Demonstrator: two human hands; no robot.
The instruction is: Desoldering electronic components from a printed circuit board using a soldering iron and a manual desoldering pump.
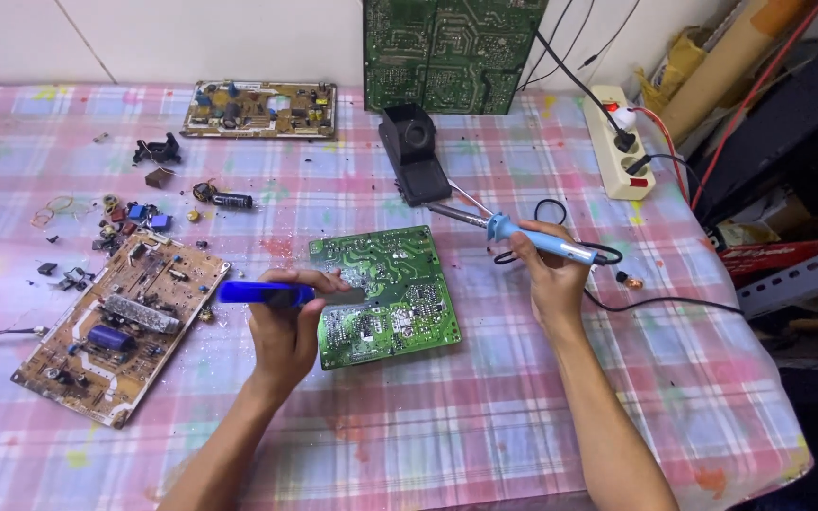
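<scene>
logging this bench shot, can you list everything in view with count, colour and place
green circuit board: 1, green, flat at table centre
upright board: 1, green, against the back wall
brown boards: 2, tan, one left, one at the back
loose parts: many, mixed colours, scattered left
iron stand: 1, black, behind centre board
power strip: 1, cream, back right
tablecloth: 1, pink plaid
soldering iron: 1, light blue, in right hand
blue tool: 1, blue, in left hand
left hand: 1
right hand: 1
</scene>
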